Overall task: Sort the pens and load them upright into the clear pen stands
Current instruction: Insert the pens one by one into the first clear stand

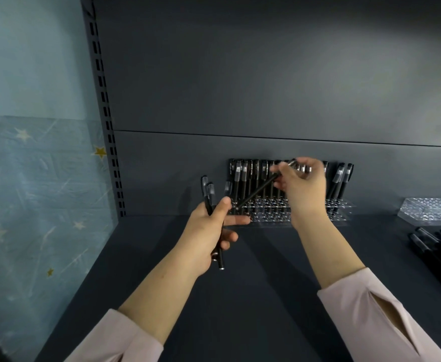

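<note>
With the stand's (266,215) back row mostly filled, the right hand (305,186) pinches a pen (257,191) slanting into it, the left hand (206,228) grips spare pens (205,188) beside it, and loose pens (433,246) wait right of it.

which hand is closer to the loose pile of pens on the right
Right. The right hand pinches a pen over the loaded stand, left of the pile; the left hand grips pens farther left.

Matt black pens (242,184) (clear caps), glossy transparent plastic stand (271,212).
</note>
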Tool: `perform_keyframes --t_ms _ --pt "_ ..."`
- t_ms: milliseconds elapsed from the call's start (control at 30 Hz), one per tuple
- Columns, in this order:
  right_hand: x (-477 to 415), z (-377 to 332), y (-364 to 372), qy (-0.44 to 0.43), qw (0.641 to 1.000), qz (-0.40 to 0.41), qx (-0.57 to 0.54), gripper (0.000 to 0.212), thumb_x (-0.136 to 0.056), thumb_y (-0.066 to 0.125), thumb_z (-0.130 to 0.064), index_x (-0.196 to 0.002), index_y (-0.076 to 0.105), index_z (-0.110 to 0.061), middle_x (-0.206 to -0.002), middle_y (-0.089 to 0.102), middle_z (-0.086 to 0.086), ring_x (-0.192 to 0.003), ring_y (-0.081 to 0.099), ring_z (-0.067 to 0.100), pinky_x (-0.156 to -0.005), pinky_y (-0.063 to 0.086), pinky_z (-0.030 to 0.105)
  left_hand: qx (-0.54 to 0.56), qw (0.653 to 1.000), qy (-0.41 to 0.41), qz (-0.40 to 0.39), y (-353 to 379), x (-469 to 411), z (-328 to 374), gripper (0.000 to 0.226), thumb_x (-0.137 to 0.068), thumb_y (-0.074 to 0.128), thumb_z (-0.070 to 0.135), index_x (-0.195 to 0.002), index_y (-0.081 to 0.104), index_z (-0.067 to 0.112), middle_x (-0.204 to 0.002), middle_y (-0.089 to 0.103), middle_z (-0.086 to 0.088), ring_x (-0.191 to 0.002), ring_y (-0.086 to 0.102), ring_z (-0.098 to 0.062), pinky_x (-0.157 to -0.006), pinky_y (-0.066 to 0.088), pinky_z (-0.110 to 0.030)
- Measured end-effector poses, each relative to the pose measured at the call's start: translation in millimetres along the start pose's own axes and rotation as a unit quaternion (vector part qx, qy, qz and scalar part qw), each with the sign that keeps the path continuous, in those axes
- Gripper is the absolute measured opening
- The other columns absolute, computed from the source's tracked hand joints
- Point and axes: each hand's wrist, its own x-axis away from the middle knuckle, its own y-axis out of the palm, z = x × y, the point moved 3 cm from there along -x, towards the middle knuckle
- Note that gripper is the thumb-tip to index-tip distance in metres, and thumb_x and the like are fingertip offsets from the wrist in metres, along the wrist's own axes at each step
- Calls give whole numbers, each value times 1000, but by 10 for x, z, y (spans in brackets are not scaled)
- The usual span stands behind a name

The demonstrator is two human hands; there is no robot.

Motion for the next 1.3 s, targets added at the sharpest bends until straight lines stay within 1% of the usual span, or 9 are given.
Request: perform_keyframes --t_ms 100,300,433,567,800,933,1067,1200,1300 --pt "-41 -79 -137 -109 989 65 73 27 -93 59 -14 -95 41 -33 -90 71 7 -69 66 20 -64 49 18 27 999 -17 28 -11 -18 -29 22 -99 54 32 -107 50 12 -72 75 -2 -40 45 -6 -35 33 -18" --pt "21 -66 -36 -216 962 24 167 25 -94 59 -14 -105 44 -30 -93 62 1 -77 64 17 -63 44 9 39 997 2 63 -20 -47 -21 10 -100 53 14 -92 56 9 -78 63 -3 -50 42 -6 -44 36 -18" --pt "71 -29 32 -241 948 -5 206 27 -93 61 -15 -104 44 -34 -90 61 -3 -73 58 1 -62 42 6 32 998 25 39 -11 -18 9 11 -100 52 12 -98 63 9 -80 72 -2 -55 56 -5 -49 47 -17" --pt "98 -42 54 -268 934 -13 236 28 -92 63 -16 -103 45 -35 -84 60 -9 -73 58 2 -64 42 6 22 1000 11 -1 13 46 27 16 -101 51 26 -109 65 21 -86 77 2 -55 64 -8 -46 49 -21" --pt "98 -40 80 -285 929 -7 237 23 -92 63 -15 -107 50 -27 -87 57 -13 -77 59 2 -67 44 7 22 999 -1 34 -39 12 20 16 -101 52 29 -109 62 20 -63 68 6 -41 39 -5 -36 31 -18" --pt "69 14 114 -305 903 -35 301 19 -93 62 -15 -112 60 -13 -94 62 -3 -77 59 5 -71 48 11 48 997 -23 59 -27 -6 -1 17 -102 49 27 -106 53 12 -65 64 1 -40 35 -6 -34 27 -18" --pt "62 79 169 -305 874 -96 367 28 -97 54 -14 -124 61 -12 -101 59 -4 -82 55 5 -75 40 2 49 995 -37 80 -29 -21 -3 11 -104 44 20 -104 48 10 -71 63 -4 -41 35 -7 -33 27 -18" --pt "31 106 204 -292 864 -137 387 34 -97 51 -11 -131 56 -13 -113 58 1 -97 56 15 -88 50 30 35 996 -29 79 -29 -18 -7 10 -103 43 15 -109 49 9 -76 65 -4 -47 39 -8 -36 30 -18" --pt "23 177 229 -253 856 -182 412 40 -97 53 -13 -137 51 -15 -124 54 7 -111 54 27 -97 46 43 21 997 -23 69 -28 -4 -12 12 -103 47 23 -109 54 16 -76 69 0 -47 44 -7 -37 33 -18"
